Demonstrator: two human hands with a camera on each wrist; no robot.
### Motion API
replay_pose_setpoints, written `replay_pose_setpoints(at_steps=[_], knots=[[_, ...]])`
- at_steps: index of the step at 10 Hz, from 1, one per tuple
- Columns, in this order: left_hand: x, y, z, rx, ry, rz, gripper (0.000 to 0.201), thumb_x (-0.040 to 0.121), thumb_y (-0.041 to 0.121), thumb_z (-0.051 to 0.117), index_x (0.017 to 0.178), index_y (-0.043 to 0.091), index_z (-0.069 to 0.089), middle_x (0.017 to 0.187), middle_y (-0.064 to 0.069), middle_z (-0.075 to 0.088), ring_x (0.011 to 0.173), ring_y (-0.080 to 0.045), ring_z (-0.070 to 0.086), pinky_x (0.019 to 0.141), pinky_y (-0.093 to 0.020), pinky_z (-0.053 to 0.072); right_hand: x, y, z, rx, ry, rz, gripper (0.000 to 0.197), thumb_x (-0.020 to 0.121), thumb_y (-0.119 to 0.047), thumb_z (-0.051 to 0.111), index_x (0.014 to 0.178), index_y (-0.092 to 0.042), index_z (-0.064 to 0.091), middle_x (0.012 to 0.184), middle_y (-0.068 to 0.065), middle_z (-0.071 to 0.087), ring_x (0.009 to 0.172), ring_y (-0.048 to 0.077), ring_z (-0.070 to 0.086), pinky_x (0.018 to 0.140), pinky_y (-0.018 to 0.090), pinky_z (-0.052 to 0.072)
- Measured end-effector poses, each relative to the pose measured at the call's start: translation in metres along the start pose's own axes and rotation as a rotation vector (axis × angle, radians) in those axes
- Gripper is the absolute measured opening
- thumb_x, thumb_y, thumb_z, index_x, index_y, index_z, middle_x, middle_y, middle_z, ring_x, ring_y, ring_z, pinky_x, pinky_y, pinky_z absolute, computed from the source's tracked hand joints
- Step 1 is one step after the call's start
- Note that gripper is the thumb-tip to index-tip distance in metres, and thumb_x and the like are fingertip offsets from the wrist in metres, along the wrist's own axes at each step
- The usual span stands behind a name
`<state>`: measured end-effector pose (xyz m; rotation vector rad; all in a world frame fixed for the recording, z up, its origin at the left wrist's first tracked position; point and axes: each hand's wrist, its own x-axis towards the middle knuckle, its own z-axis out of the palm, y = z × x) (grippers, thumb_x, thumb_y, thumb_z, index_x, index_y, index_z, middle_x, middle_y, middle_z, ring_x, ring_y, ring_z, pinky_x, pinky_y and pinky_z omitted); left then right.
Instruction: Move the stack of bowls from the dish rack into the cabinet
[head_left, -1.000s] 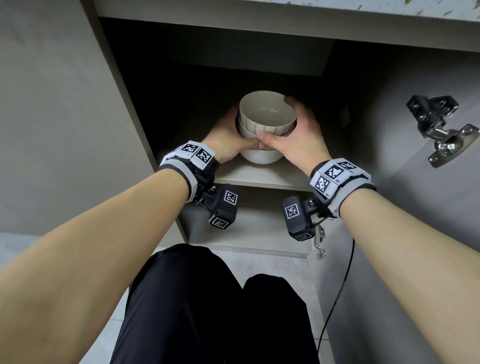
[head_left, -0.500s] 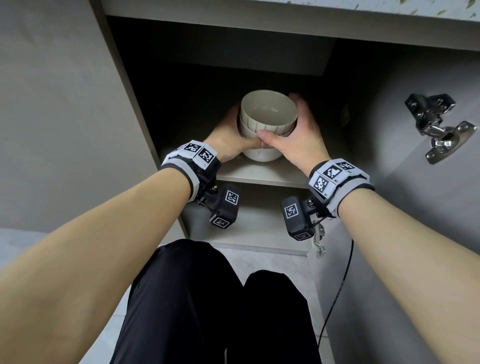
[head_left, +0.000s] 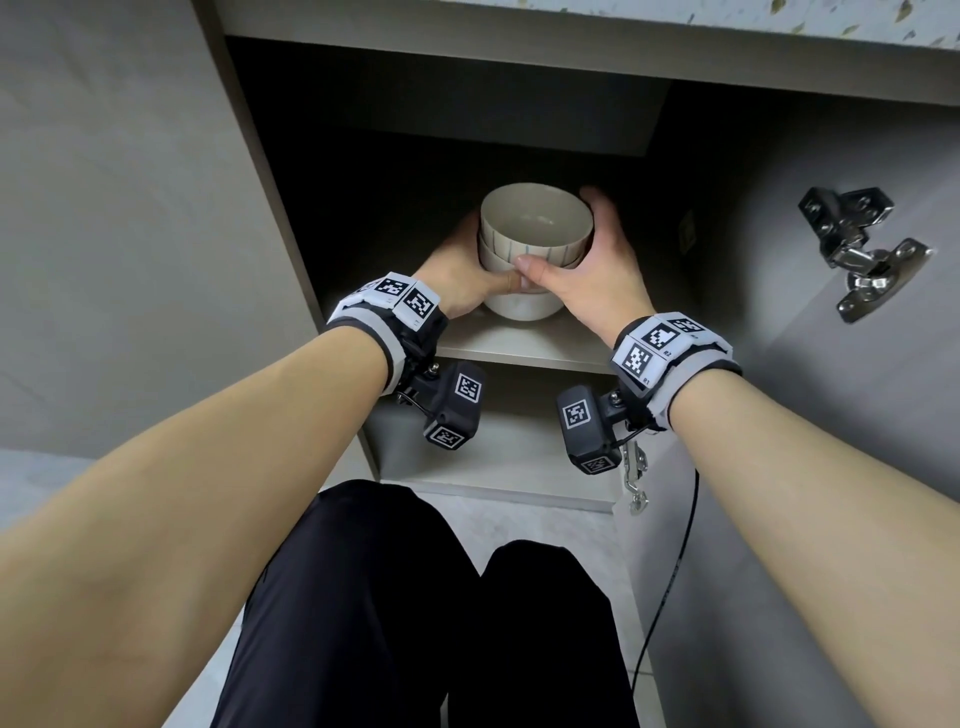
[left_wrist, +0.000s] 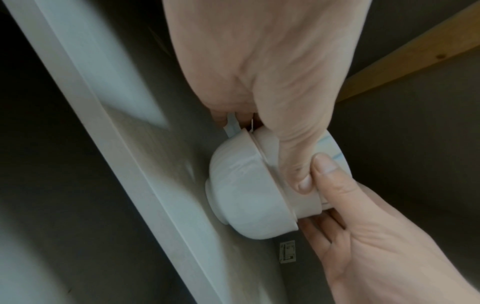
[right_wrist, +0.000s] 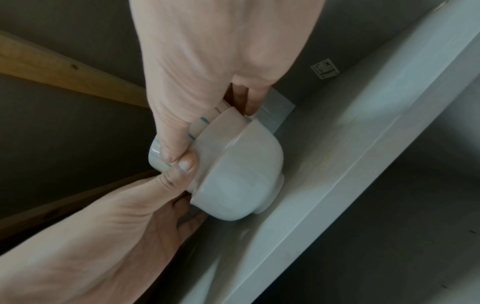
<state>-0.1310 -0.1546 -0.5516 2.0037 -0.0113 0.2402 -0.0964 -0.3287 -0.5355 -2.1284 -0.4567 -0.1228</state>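
Both hands clasp a stack of pale glazed ceramic bowls (head_left: 535, 244) on the grey cabinet shelf (head_left: 524, 345).

The left hand (head_left: 460, 278) and right hand (head_left: 597, 270) curl round opposite sides of the stack, thumbs meeting at its front. The lowest bowl's foot sits on the shelf inside the open grey cabinet (head_left: 467, 93). A steel door hinge (head_left: 857, 249) shows on the open door, right of the bowls.

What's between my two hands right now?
The stack of pale ceramic bowls, gripped by left hand and right hand above the grey cabinet shelf; head view.
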Motion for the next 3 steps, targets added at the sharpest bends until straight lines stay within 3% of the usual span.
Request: replay_pose_setpoints(at_steps=[1,2,3], knots=[[-0.006,0.005,0.0,0.006,0.021,-0.018,0.091,0.074,0.019,0.089,0.148,0.008,0.036,0.142,-0.007,0.056,0.127,-0.016,0.054,0.111,-0.039,0.044,-0.001,-0.001,-0.001,0.006,-0.018,0.002,0.103,0.076,-0.044,0.084,0.157,-0.02,0.025,0.155,0.003,0.043,0.141,0.02,0.042,0.107,0.025,0.035],[-0.016,0.008,-0.004,0.065,0.088,-0.071,0.109,0.074,0.023,0.089,0.157,0.012,0.018,0.155,-0.006,0.042,0.14,-0.016,0.041,0.11,-0.025,0.036,-0.005,0.0,-0.007,0.036,-0.035,0.008,0.104,0.077,-0.045,0.082,0.158,-0.024,0.021,0.161,0.001,0.034,0.145,0.017,0.035,0.107,0.024,0.03],[-0.034,0.011,-0.01,0.144,0.199,-0.057,0.104,0.08,0.023,0.083,0.159,0.016,0.014,0.162,-0.006,0.031,0.147,-0.017,0.031,0.114,-0.023,0.027,-0.015,0.001,-0.013,0.094,0.037,-0.012,0.095,0.082,-0.046,0.076,0.158,-0.027,0.022,0.164,0.001,0.028,0.148,0.018,0.031,0.111,0.029,0.03]])
